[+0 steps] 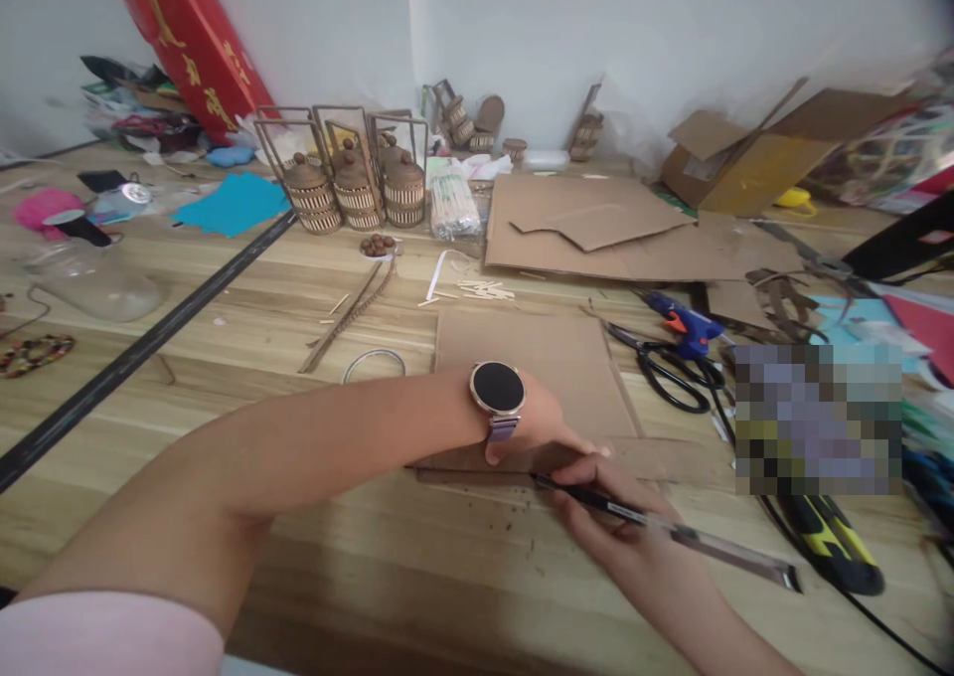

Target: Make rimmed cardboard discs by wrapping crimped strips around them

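My left hand (541, 418), with a round watch on its wrist, lies palm down with thumb and fingers apart. It presses on a narrow cardboard strip (663, 457) laid across the near edge of a brown cardboard sheet (533, 348). Much of its fingers is hidden behind the wrist and hand. My right hand (611, 507) is closed around a black pen (622, 510) with a clear barrel. The pen's tip touches the cardboard near a dark line along the strip's near edge, just below my left hand.
Scissors (675, 376), a blue glue gun (690, 326) and a yellow-black tool handle (839, 547) lie to the right. Small lidded woven baskets (358, 194) stand at the back beside larger cardboard (588, 244). Wooden sticks (484, 290) and a metal ring (375, 353) lie nearer.
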